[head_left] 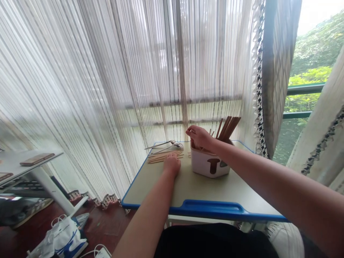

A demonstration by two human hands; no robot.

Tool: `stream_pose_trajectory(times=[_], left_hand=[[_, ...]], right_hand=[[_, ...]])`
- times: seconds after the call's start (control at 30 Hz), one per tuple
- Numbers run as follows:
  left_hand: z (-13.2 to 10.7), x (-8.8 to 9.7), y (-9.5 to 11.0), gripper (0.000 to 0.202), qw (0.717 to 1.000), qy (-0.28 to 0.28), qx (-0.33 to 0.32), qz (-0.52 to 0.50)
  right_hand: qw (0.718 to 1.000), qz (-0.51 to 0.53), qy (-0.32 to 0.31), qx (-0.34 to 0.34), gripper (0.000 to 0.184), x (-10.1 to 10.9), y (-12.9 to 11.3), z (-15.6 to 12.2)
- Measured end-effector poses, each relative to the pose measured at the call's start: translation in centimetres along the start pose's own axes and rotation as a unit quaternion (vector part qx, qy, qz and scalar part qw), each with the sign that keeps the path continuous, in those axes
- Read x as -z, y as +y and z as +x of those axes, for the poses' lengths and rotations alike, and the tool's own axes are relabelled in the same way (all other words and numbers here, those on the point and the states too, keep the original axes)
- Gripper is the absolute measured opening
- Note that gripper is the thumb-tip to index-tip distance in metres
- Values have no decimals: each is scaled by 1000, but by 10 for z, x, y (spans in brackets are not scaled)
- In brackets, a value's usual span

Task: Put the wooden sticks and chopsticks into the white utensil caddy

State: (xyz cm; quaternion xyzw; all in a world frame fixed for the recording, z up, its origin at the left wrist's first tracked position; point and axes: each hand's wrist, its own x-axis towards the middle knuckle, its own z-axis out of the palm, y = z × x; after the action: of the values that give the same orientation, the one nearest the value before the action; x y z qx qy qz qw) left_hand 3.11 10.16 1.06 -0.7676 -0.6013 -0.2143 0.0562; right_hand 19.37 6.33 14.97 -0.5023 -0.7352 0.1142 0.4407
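By the desk's [150, 186] far-left corner, our left hand [172, 163] covers sticks [156, 158], perhaps steadying them, grip hidden; our right hand [201, 137], pinched together, hovers over the box [199, 165].

No legible text, number or brand. White, angular-sided container [199, 165], right half of the pale, blue-edged table [150, 191], toward far edge: dark brown T-like mark [213, 166] on front wall, letter or picture cannot tell; small grey patch [223, 163] beside it. White plastic bag [63, 234], floor: blue streaks, no readable wording.
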Motion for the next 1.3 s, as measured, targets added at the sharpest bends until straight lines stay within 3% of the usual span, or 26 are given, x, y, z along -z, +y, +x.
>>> stream_pose_trajectory(times=[0.13, 0.23, 0.37, 0.53, 0.67, 0.77, 0.9, 0.97, 1.07, 1.2, 1.3], left_hand=[[0, 0, 0, 27, 1000, -4, -3, -3], [2, -3, -1, 26, 1000, -1, -9, 2], [3, -4, -2, 23, 1000, -2, -13, 10], [2, -1, -1, 22, 1000, -4, 10, 19], [2, 0, -2, 25, 999, -5, 30, 43], [2, -1, -2, 27, 998, -15, 25, 49], [2, -1, -4, 28, 999, -15, 29, 34], [2, 1, -5, 29, 999, -20, 30, 30], [2, 4, -6, 28, 998, -37, 40, 43], [0, 7, -5, 31, 996, -35, 48, 60], [-2, 6, -5, 31, 997, -29, 49, 55]], right_hand=[[999, 1, -34, 14, 14, -7, -2, -6], [1000, 1, -24, 11, 12, -13, -4, -12], [1000, 6, 7, -2, 29, -17, -4, -14], [989, 138, 15, -47, 56, -17, -2, -14], [988, 142, 10, -66, 46, -18, -2, -16], [992, 116, 14, -54, 50, -18, -5, -18], [989, -33, 132, 64, 53, -12, -13, -28], [959, -131, 189, 167, 43, -10, -16, -40], [910, -214, 204, 292, 36, -15, -12, -67], [881, -224, 252, 331, 34, -39, 3, -111], [876, -217, 229, 366, 30, -53, 14, -131]])
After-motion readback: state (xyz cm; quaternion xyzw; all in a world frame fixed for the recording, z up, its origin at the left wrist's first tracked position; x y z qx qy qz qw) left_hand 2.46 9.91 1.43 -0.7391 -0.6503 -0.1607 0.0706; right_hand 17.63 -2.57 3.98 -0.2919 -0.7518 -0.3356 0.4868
